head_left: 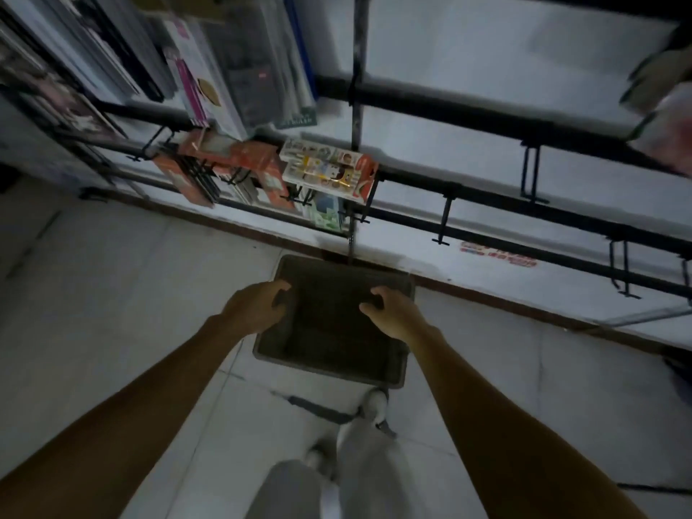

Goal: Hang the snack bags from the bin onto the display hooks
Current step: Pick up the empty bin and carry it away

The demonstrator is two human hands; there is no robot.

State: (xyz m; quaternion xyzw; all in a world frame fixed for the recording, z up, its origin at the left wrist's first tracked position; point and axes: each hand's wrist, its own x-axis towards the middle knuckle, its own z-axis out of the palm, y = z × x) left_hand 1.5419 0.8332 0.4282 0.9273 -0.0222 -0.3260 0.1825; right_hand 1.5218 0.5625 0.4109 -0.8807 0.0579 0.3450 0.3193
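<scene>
Left hand (258, 305) hovered over the left rim of the dark rectangular plastic bin (389, 374), fingers half curled and gripping nothing that showed; whether they touched the rim could not be told. Right hand (391, 312) hung over the bin's right side in the same loose claw, also empty. The bin stood on the pale tiled floor (112, 294) against the foot of the wall. Its dim inside showed no packets, though the light was too poor to be sure. Several black metal display hooks (445, 219) toward the right end of the rack stood bare, while colourful flat snack bags (329, 170) hung crowded toward its left end. By that showing the hanging looked largely or wholly done, with perhaps only the bin left to check for stragglers.
</scene>
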